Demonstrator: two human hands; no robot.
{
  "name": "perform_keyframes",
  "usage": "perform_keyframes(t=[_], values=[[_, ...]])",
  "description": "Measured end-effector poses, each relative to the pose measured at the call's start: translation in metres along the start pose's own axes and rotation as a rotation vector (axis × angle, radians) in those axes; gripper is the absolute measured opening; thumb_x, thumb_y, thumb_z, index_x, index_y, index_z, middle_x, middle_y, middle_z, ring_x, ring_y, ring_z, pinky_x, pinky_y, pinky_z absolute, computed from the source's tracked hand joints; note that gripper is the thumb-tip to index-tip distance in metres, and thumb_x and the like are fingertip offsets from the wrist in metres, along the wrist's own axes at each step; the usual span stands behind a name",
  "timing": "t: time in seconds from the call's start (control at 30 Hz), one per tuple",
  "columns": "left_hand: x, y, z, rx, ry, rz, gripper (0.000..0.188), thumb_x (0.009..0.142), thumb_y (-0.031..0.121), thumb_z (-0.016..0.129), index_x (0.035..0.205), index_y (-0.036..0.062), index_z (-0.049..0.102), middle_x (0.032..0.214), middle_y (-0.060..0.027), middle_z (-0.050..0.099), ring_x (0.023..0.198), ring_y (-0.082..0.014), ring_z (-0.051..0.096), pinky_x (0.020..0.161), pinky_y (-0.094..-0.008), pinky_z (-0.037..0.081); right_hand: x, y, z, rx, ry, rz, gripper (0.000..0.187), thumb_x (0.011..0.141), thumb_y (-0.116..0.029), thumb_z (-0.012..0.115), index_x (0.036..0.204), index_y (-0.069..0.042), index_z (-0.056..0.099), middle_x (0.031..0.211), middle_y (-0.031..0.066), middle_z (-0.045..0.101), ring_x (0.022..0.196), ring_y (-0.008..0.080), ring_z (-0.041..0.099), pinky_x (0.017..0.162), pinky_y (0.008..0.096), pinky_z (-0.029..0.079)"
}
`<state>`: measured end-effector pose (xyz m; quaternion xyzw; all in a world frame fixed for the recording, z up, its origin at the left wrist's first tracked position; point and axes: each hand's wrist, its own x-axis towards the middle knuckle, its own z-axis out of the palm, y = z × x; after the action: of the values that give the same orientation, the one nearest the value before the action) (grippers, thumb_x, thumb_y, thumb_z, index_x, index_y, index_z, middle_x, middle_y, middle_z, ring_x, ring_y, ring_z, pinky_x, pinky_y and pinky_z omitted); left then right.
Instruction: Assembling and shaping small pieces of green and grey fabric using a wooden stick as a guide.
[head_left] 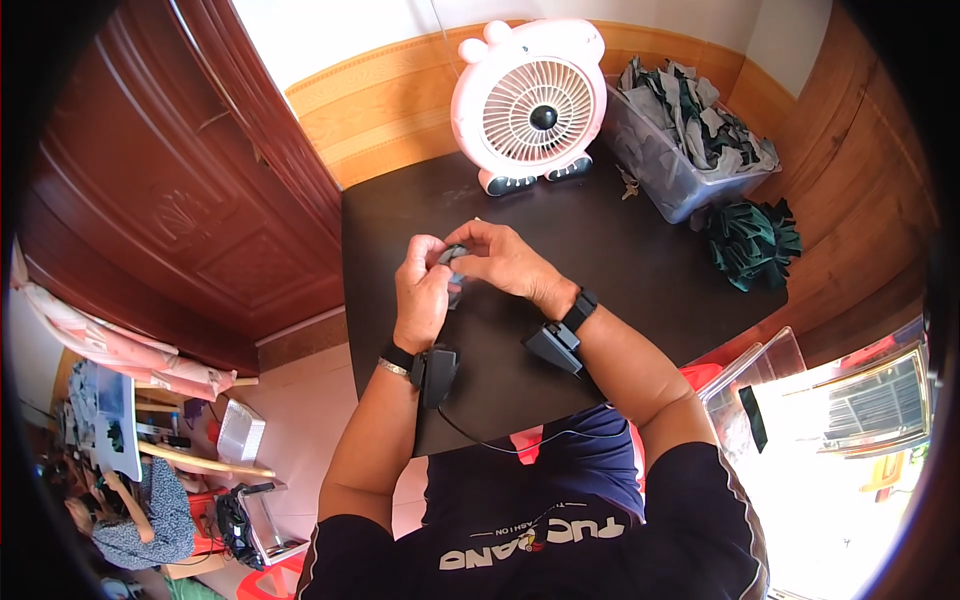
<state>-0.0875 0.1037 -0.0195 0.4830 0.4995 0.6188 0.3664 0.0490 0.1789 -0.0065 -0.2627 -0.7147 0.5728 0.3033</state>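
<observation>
Over the dark table (480, 350), both my hands meet around a small piece of grey and dark green fabric (455, 256). My left hand (422, 285) grips it from the left, with thumb and fingers closed on it. From the right, my right hand (505, 262) pinches the same piece near its top. A bit of the fabric hangs below the fingers; the rest is hidden by them. Each wrist wears a strap with a black device, and a thin cable runs from the left one toward my lap.
A pink animal-shaped fan (530, 105) stands at the table's back. Right of it, a clear plastic bin (655, 165) overflows with grey and green fabric pieces. A dark green gathered fabric bundle (752, 245) lies at the right edge. A reddish-brown door (190, 200) is at left.
</observation>
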Motion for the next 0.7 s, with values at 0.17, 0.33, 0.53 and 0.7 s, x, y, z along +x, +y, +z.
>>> perform_keyframes(t=[0.17,0.33,0.53,0.7], values=[[0.008,-0.002,-0.011,-0.070,-0.018,-0.037,0.018,0.078,0.000,0.042,0.093,0.0023,0.052,0.086,-0.0050,0.055,0.075,-0.0113,0.055,0.060,-0.0243,0.050,-0.001,-0.005,-0.004,0.252,-0.045,0.050,0.021,0.086,-0.010,0.061,0.103,0.002,0.058,0.093,0.0052,0.063,0.079,0.0095,0.058,0.075,0.0237,0.048],[0.005,-0.004,-0.013,-0.140,-0.114,-0.094,0.017,0.077,0.004,0.043,0.091,0.0022,0.052,0.083,-0.0044,0.054,0.072,-0.0118,0.055,0.057,-0.0251,0.051,0.000,0.000,-0.004,0.195,-0.017,0.015,0.016,0.088,-0.011,0.059,0.099,0.000,0.059,0.088,0.0038,0.063,0.075,0.0099,0.059,0.071,0.0236,0.049],[0.008,-0.005,-0.015,-0.313,-0.077,-0.157,0.017,0.077,0.005,0.044,0.091,0.0034,0.052,0.081,-0.0042,0.053,0.068,-0.0126,0.056,0.054,-0.0258,0.051,0.002,-0.002,-0.006,0.182,0.016,-0.057,0.011,0.089,-0.008,0.058,0.098,-0.002,0.058,0.087,0.0036,0.062,0.077,0.0094,0.058,0.070,0.0238,0.049],[0.008,-0.004,-0.010,-0.202,-0.042,-0.124,0.010,0.082,0.013,0.050,0.089,0.0053,0.051,0.078,-0.0023,0.051,0.064,-0.0099,0.053,0.052,-0.0227,0.048,-0.004,0.001,0.004,0.277,-0.129,-0.147,0.014,0.089,-0.006,0.059,0.102,-0.001,0.058,0.093,0.0046,0.062,0.085,0.0095,0.058,0.075,0.0259,0.049]])
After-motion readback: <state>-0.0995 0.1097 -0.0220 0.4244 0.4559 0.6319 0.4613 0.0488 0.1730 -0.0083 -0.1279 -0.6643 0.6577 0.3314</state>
